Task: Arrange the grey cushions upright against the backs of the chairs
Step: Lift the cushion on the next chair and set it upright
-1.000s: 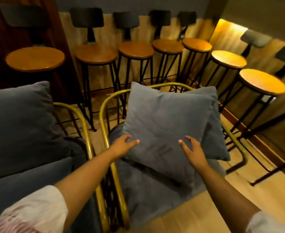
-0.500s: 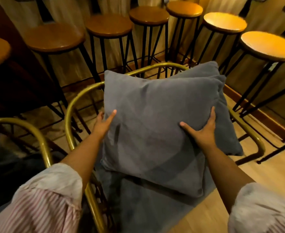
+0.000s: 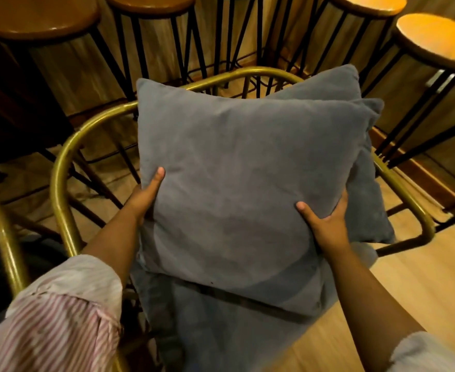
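Note:
A square grey cushion [image 3: 237, 183] stands nearly upright on the grey seat pad [image 3: 221, 331] of a chair with a curved brass frame [image 3: 60, 170]. My left hand [image 3: 145, 194] grips its left edge, thumb on the front. My right hand [image 3: 325, 221] grips its right edge, with the fingers tucked behind. A second grey cushion [image 3: 368, 189] leans behind it against the chair's back and right side, mostly hidden.
A row of round wooden bar stools [image 3: 435, 41] on black metal legs stands close behind the chair, along a wood-panelled wall. Another brass chair frame [image 3: 6, 242] is at the left edge. Light wooden floor [image 3: 422, 277] lies to the right.
Both hands have moved from the cushion's lower front to its side edges and raised it more upright. The view has closed in and tilted down on the chair.

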Demonstrator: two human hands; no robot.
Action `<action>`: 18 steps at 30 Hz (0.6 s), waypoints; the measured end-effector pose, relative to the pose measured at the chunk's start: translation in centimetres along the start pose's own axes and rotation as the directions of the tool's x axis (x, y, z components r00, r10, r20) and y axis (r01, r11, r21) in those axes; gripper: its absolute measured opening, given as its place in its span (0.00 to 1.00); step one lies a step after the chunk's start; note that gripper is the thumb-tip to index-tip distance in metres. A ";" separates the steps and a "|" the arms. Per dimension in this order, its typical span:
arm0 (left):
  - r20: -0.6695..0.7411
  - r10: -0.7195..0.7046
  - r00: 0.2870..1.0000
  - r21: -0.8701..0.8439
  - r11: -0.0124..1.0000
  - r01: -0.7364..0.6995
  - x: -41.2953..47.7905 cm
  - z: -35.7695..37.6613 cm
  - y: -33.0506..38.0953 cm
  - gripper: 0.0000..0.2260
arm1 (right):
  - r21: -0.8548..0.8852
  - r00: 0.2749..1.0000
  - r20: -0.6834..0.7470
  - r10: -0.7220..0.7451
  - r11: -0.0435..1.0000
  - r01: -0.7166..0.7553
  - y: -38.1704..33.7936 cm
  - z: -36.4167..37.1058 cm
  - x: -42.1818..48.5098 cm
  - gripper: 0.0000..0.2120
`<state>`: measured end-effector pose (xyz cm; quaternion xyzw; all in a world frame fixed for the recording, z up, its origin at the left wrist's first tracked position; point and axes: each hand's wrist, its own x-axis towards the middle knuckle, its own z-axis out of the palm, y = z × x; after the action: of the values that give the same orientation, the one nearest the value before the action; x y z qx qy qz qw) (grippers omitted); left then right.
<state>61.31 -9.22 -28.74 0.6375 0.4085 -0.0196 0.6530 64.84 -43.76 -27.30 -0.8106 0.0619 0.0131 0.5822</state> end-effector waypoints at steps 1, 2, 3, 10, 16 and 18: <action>-0.006 0.005 1.000 -0.004 1.000 -0.005 -0.6 -0.1 0.0 0.41 | -0.007 0.999 0.029 0.024 1.000 -0.024 0.4 -0.5 -0.5 0.68; -0.022 0.014 1.000 -0.011 1.000 -0.014 -1.3 -0.2 0.1 0.41 | -0.014 0.997 0.053 0.050 0.999 -0.049 0.5 -1.0 -1.1 0.69; -0.039 0.026 0.999 -0.020 0.999 -0.027 -2.2 -0.3 0.3 0.39 | -0.014 0.995 0.072 0.072 0.997 -0.071 0.4 -1.4 -1.7 0.70; -0.159 0.098 0.982 -0.043 0.993 -0.106 -10.3 -2.6 4.2 0.40 | 0.091 0.996 0.046 0.070 0.993 -0.074 -6.1 -4.3 -4.4 0.49; -0.182 0.267 0.946 -0.005 0.962 -0.273 -20.1 -6.2 10.2 0.41 | 0.180 0.998 -0.020 -0.062 0.982 0.065 -15.0 -8.2 -7.2 0.41; -0.204 0.290 0.935 -0.034 0.952 -0.303 -23.7 -7.9 11.7 0.42 | 0.208 0.990 -0.021 -0.138 0.968 0.139 -18.0 -8.9 -8.7 0.39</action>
<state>47.94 -12.06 -4.82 0.6693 0.3704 0.1553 0.6251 57.79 -45.79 -6.70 -0.7474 0.0083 -0.0368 0.6633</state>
